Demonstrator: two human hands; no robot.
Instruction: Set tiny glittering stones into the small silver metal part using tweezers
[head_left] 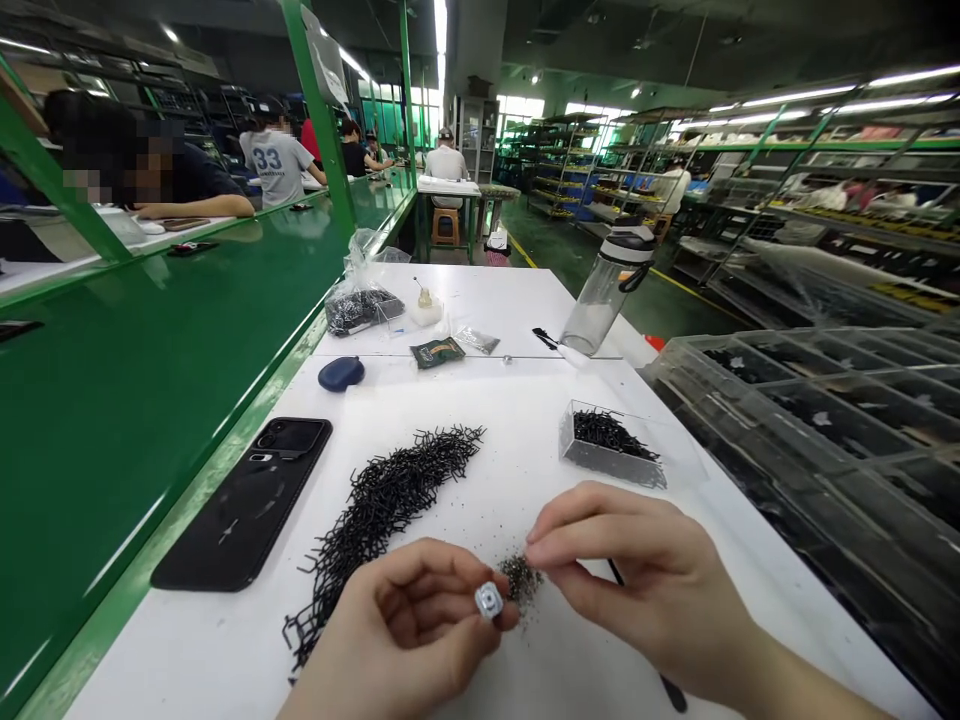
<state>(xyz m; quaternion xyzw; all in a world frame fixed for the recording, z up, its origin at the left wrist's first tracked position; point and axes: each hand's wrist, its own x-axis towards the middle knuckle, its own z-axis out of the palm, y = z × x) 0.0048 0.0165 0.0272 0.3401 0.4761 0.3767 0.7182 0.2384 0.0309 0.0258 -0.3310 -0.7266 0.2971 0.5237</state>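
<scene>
My left hand (409, 625) is closed, pinching a small silvery metal part (489, 601) with a dark hole in its end between thumb and fingertips. Just to its right, my right hand (645, 570) holds thumb and fingertips together; whatever may be between them is too small to make out. A little heap of tiny brownish bits (520, 577) lies on the white table (517, 480) between my hands. Beyond my left hand spreads a long pile of thin, bent black pieces (382, 490). A dark, slim object (673, 693) is partly hidden under my right hand.
A clear box (615, 465) of black pieces stands right, with a water bottle (604, 295) behind. A black phone (244, 510) and blue case (341, 373) lie left. A bag of black pieces (367, 305) sits farther back. Compartment trays (817, 400) flank the right edge.
</scene>
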